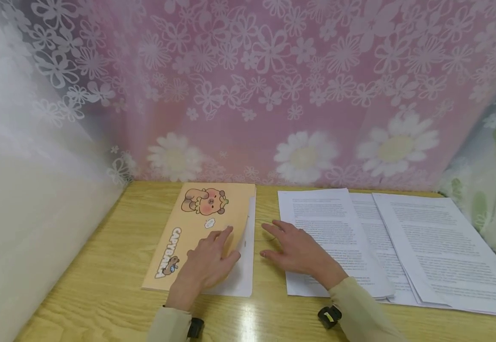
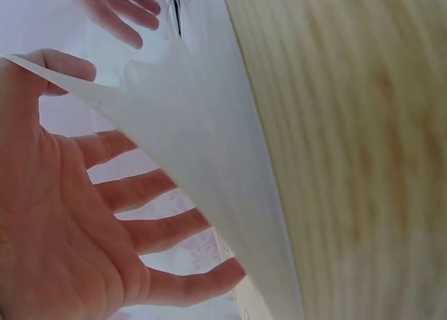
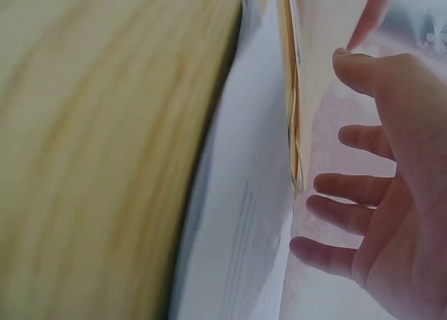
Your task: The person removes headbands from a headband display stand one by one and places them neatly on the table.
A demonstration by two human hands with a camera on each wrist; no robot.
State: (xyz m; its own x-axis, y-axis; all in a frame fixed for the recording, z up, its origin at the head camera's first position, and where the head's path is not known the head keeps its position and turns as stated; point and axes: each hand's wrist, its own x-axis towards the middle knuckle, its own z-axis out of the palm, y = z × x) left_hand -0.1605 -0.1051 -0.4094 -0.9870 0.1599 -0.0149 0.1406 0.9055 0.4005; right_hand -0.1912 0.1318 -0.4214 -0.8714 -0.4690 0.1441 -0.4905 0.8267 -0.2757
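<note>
A pale orange folder (image 1: 237,199) with capybara drawings and lettering lies on the wooden table, its right cover edge bowed up. Under that edge shows a white inner side (image 1: 235,282). My left hand (image 1: 207,261) lies over the cover, thumb towards the raised edge. In the left wrist view its fingers are spread and fairly straight, their tips hidden behind the white lifted sheet (image 2: 209,145). My right hand (image 1: 299,249) is held over the left edge of a printed paper stack (image 1: 320,209), fingers apart and holding nothing.
More printed sheets (image 1: 440,237) overlap to the right of the first stack, reaching the right side of the table (image 1: 98,266). Flowered curtains (image 1: 239,85) hang behind and at both sides. A black wrist device (image 1: 329,316) sits at the right sleeve.
</note>
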